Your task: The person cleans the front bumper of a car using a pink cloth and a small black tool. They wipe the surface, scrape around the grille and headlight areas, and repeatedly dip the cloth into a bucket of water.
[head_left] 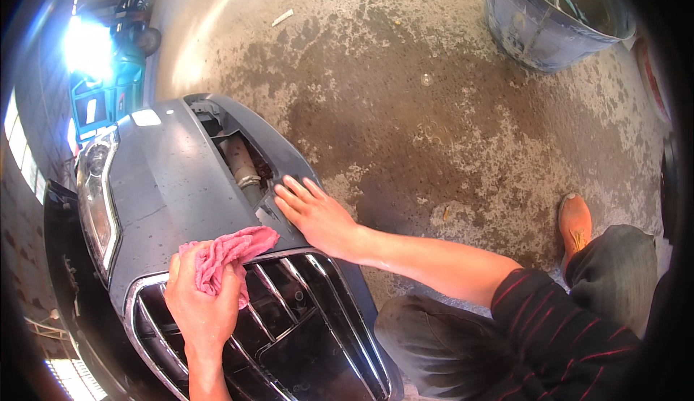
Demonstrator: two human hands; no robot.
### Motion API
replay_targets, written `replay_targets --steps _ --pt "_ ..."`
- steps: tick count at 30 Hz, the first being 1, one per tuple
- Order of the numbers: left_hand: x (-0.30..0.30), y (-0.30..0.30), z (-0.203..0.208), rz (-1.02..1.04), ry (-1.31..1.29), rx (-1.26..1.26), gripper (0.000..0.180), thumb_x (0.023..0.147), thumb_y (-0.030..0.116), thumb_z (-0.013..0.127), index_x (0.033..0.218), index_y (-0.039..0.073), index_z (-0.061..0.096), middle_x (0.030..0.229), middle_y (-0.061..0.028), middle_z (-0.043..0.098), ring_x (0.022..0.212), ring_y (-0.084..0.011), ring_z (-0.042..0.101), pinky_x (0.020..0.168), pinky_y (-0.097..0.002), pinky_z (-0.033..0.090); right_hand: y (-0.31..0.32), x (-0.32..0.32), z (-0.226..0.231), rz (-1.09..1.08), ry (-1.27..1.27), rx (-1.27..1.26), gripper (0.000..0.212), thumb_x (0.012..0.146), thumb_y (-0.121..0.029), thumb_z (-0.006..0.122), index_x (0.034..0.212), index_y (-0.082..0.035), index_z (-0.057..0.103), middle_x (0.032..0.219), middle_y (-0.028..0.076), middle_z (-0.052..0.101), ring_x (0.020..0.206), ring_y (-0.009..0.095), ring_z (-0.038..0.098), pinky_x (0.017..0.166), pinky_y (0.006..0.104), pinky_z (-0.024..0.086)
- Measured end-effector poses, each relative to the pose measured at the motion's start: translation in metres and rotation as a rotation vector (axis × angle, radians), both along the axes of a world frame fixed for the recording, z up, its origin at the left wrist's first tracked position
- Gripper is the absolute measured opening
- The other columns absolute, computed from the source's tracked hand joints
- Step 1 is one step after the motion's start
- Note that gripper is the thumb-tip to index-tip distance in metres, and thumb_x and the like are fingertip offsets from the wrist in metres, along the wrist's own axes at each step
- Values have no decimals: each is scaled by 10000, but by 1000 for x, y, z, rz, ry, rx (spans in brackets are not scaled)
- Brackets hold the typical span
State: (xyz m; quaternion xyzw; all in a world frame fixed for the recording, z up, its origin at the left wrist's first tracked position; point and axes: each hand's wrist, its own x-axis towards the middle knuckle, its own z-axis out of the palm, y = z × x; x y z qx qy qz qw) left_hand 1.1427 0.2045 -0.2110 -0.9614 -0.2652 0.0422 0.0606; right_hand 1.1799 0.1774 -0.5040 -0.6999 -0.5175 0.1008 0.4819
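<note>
A dark grey car front bumper with a chrome-barred black grille is in front of me on the left side. My left hand is closed around a crumpled pink cloth, over the top edge of the grille. Whether the cloth touches the surface I cannot tell. With fingers stretched out, my right hand rests on the bumper beside a long opening, where a pale pipe-like part shows. Small drops or specks dot the grey surface.
A headlight sits at the bumper's far left side. On the patchy, wet-looking concrete floor, a large scuffed bucket stands at the upper right. My tan shoe is at the right. Something teal stands at the upper left near bright light.
</note>
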Motion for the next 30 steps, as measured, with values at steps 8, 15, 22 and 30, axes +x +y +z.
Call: replay_targets --steps 8,15,22,30 --pt "4 -1 2 20 8 -6 333 862 87 824 1181 16 759 1078 -183 747 983 -382 760 904 -439 596 6 -7 -13 28 91 0 660 1015 -127 564 1663 -23 499 1801 132 404 1710 356 276 1383 555 258" --pt "0 2 0 32 7 -8 334 848 103 835 1162 16 760 1076 -187 742 992 -401 750 916 -445 591 18 8 -7 82 77 75 618 1036 -128 552 1649 -58 524 1809 118 390 1716 347 263 1391 566 242" --pt "3 0 -2 35 17 7 330 859 92 794 1172 -2 750 1087 -191 746 998 -400 755 927 -442 592 14 20 -4 104 163 122 702 974 -40 580 1670 -46 491 1800 138 402 1711 362 272 1391 543 251" --pt "3 -2 -2 43 -1 -3 313 876 69 788 1179 -2 758 1098 -182 757 1008 -377 771 941 -425 594 -54 -58 8 178 786 183 767 1043 -129 537 1762 -4 301 1848 237 245 1735 376 179 1419 482 130"
